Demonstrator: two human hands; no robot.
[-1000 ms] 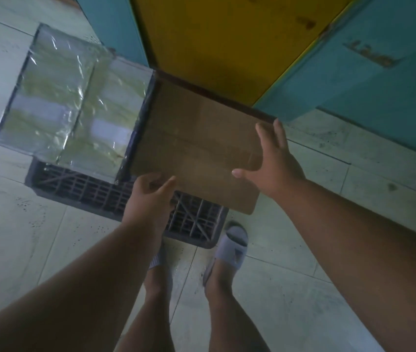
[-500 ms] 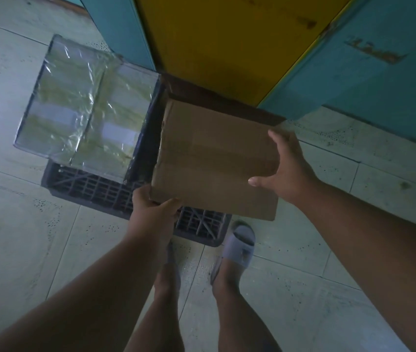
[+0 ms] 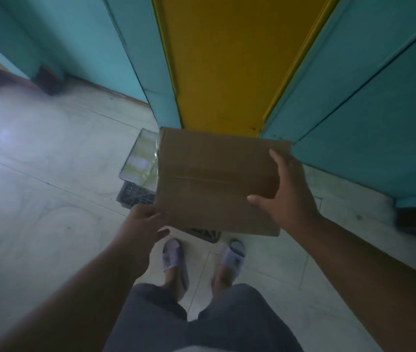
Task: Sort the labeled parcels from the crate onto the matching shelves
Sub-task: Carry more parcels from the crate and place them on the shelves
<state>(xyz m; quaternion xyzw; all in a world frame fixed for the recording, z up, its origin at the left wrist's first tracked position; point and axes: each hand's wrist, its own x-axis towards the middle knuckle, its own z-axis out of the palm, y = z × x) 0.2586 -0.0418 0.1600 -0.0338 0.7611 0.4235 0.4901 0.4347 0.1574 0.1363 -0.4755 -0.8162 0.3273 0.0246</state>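
Both hands are on the cardboard parcel [image 3: 217,181], which is up in the air, flat side facing the camera, well above the floor [image 3: 49,174]. The left hand [image 3: 142,226] grips the near-left corner, thumb curling in under the bottom edge and fingers tucked behind the cardboard. The right hand [image 3: 286,196] clamps the right side, thumb pressed on the front face and fingers wrapped over the right edge, with one fingertip reaching up toward the top corner. No label can be read on the brown face; a tape seam runs across its middle.

Below and behind the parcel sits the dark crate [image 3: 135,196], mostly covered by it, with one lattice corner poking out at left and another just under the bottom edge. A plastic-wrapped parcel [image 3: 141,161] lies on the crate, just beside the held one's left edge. Two feet in pale slides [image 3: 233,255] stand near the crate. Teal panels [image 3: 366,97] flank a yellow panel [image 3: 227,59] straight ahead.
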